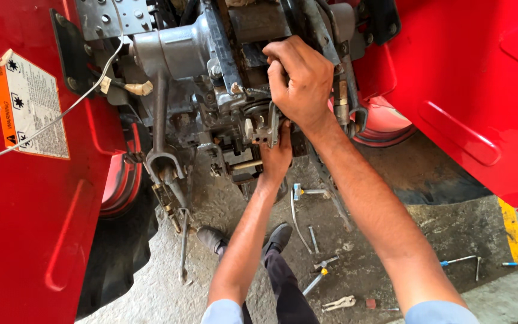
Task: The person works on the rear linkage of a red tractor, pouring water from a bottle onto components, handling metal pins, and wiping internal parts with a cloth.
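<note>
Greasy grey cast-metal housing (211, 54), both hands (300, 81) gripping its bracket (265, 129).

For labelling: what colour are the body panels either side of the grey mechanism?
Red panels, clearest in the head view.

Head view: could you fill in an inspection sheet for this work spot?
Surface: stained concrete floor, yellow line at right.
Job's things: grey machine housing; small metal part between both hands.
Clutter: loose bolts and tools on the floor.
Hands: left hand reaches up from below; right hand grips the mechanism from above.
Cables: white wire across the red panel.
Surroundings: red fenders, warning sticker, dark shoes.
</note>
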